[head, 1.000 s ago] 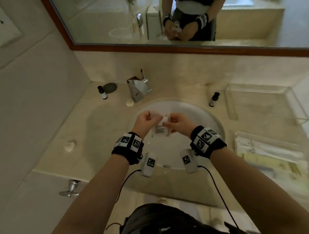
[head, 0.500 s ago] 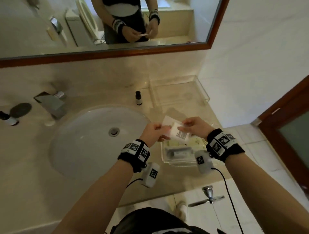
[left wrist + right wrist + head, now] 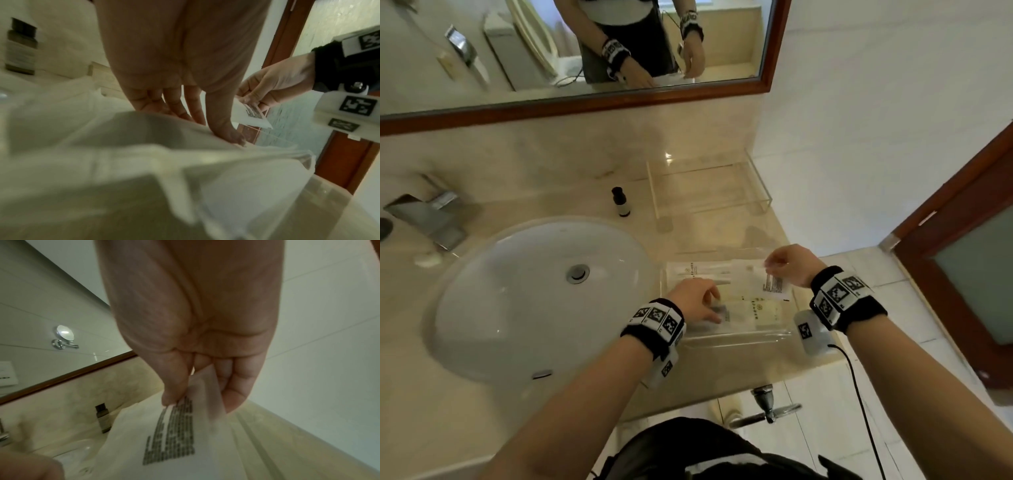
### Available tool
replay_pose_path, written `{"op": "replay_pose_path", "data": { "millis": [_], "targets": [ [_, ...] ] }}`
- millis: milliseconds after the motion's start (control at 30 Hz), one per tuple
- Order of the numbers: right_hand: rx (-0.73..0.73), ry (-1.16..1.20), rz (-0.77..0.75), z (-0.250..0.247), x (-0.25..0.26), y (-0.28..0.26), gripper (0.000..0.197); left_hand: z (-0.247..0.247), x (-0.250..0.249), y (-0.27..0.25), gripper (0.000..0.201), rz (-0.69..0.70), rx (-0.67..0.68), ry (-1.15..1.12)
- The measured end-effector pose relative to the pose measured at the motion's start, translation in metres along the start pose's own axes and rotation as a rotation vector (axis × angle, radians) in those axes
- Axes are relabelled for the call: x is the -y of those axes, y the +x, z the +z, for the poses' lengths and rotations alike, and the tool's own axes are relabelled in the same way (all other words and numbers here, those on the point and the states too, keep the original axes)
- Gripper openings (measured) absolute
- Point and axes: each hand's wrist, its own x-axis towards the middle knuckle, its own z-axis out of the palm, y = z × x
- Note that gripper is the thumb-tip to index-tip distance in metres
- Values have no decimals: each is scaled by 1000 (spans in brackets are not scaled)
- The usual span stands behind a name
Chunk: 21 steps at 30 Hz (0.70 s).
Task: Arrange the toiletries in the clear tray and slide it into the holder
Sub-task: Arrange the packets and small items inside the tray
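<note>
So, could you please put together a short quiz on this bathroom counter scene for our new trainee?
1. True or false: the right hand pinches a white sachet with printed text.
2. Where does the small dark bottle stand? A) inside the clear tray B) on the counter between the sink and the clear holder C) in the sink
3. Fill in: the left hand reaches with straight fingers onto the packets lying in the clear ____.

Key: 1 true; 2 B; 3 tray.
</note>
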Motion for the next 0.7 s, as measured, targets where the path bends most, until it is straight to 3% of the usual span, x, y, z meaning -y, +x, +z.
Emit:
{"op": "replay_pose_path", "data": {
  "millis": [100,367,700],
  "targets": [
    [36,-8,-22,1,1,6,18,0,3,1,42,-8,12,-23],
    [79,-35,-61,7,6,16,19,-2,-3,-2,67,-16,38,144],
    [97,-53,-84,16,9,20,19,-4,-4,-3,49,-20,86,165]
  ]
}}
